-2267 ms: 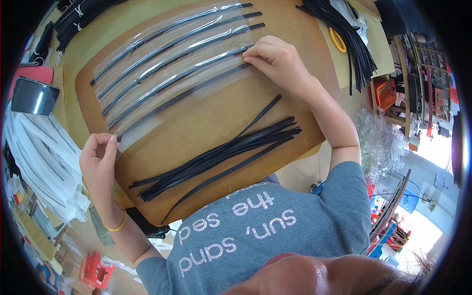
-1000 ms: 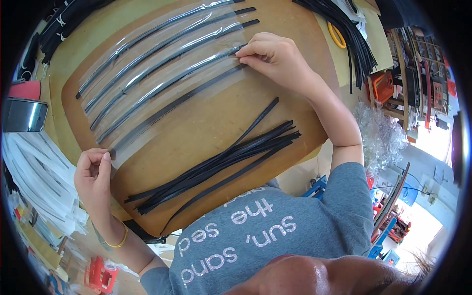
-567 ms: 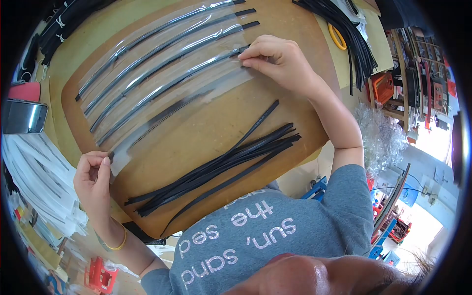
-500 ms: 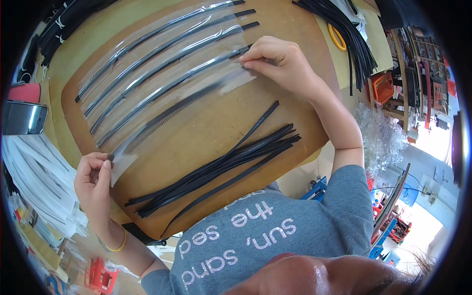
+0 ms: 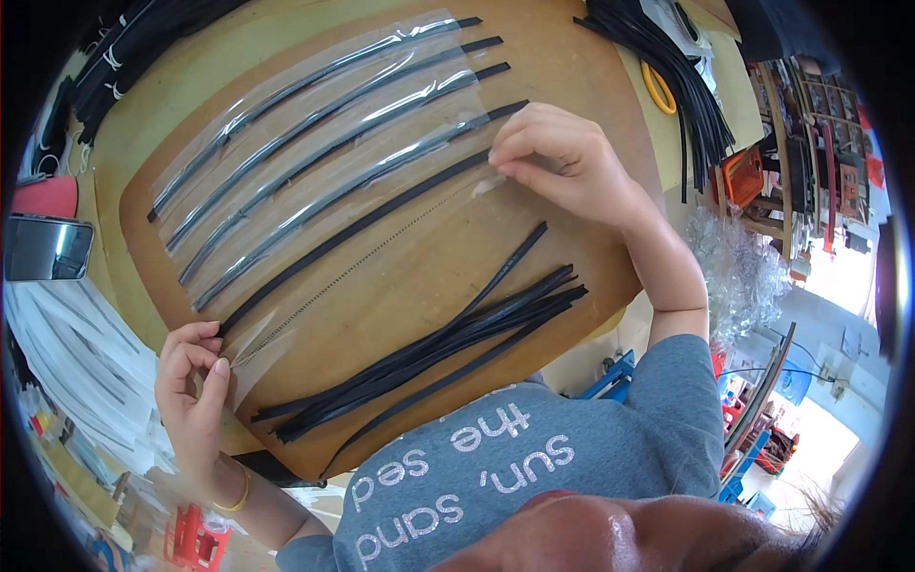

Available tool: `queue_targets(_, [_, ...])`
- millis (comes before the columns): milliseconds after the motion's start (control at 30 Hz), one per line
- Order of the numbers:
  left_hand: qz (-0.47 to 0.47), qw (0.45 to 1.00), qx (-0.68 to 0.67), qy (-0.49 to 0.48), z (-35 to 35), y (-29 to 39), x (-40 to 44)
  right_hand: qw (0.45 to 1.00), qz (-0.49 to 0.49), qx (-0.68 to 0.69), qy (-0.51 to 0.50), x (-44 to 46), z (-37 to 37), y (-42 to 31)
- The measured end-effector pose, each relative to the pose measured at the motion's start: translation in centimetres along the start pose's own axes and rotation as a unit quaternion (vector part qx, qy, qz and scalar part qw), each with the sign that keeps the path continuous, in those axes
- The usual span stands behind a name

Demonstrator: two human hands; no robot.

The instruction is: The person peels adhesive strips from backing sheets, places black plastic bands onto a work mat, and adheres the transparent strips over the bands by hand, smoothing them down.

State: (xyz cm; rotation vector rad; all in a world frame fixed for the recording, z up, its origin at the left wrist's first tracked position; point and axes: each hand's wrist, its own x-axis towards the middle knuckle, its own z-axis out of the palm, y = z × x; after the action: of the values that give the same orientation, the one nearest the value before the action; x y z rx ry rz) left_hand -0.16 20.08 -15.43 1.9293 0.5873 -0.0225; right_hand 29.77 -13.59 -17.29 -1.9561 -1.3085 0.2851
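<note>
A clear film (image 5: 329, 296) with a dotted line along it is stretched between my hands. My left hand (image 5: 195, 381) pinches its lower left end, close to the left tip of a black strip (image 5: 362, 229). At the film's right end my right hand (image 5: 548, 157) pinches a corner, beside that strip's other end. Above, several black strips lie under clear plastic (image 5: 324, 129), their right tips sticking out. Below the film, a loose pile of black strips (image 5: 429, 334) rests on the brown mat (image 5: 572, 57).
More black strips (image 5: 658, 76) hang at the upper right beside a yellow scissor handle (image 5: 658, 88). A phone (image 5: 48, 248) and white strips (image 5: 76, 343) are at the left. Dark bundles (image 5: 124, 52) lie at the upper left, crumpled clear plastic (image 5: 724, 276) at the right.
The film edge between my hands has come away from over the lowest strip of the row toward me, leaving that strip uncovered. Both hands are lower in view, the right one also farther right.
</note>
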Motion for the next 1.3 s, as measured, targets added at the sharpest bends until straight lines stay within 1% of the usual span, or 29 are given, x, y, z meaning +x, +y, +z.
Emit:
queue_targets(33, [-0.009, 1.000, -0.008, -0.004, -0.1, 0.0, 0.0, 1.000, 0.004, -0.005, 0.003, 0.1, 0.1, -0.1])
queue_targets(133, [-0.028, 0.999, -0.036, -0.013, -0.4, -0.4, 0.1, 0.997, 0.075, -0.019, 0.008, 0.8, 0.6, -1.0])
queue_targets(333, [-0.043, 0.997, -0.068, 0.001, -0.6, -1.1, 0.3, 0.994, 0.090, -0.069, -0.005, 1.8, 1.5, -0.7])
queue_targets(400, [-0.034, 0.997, -0.072, 0.004, -0.5, -1.4, 0.3, 0.994, 0.085, -0.067, 0.000, 1.7, 1.6, -0.5])
queue_targets(500, [-0.048, 0.996, -0.075, 0.017, -0.5, -1.4, 0.4, 0.994, 0.074, -0.078, 0.006, 1.5, 1.7, -0.5])
queue_targets(700, [-0.048, 0.997, -0.051, 0.040, -0.2, -1.6, 0.6, 0.994, 0.061, -0.078, 0.040, 1.6, 2.3, -0.5])
queue_targets(900, [-0.034, 0.997, -0.044, 0.058, 0.0, -2.1, 0.7, 0.993, 0.041, -0.099, 0.055, 1.4, 2.6, -0.4])
queue_targets(1033, [-0.033, 0.997, -0.041, 0.054, 0.1, -1.7, 0.8, 0.992, 0.031, -0.104, 0.062, 1.4, 2.7, -0.5])
queue_targets(1133, [-0.039, 0.996, -0.040, 0.066, 0.4, -1.5, 0.8, 0.986, -0.017, -0.147, 0.075, 1.2, 3.1, -0.3])
queue_targets(1233, [-0.051, 0.995, -0.034, 0.073, 0.3, -1.6, 0.8, 0.979, -0.017, -0.195, 0.061, 1.0, 3.1, -0.9])
queue_targets(1300, [-0.053, 0.995, -0.047, 0.072, 0.3, -2.0, 0.9, 0.963, -0.048, -0.254, 0.072, 0.6, 3.1, -0.9])
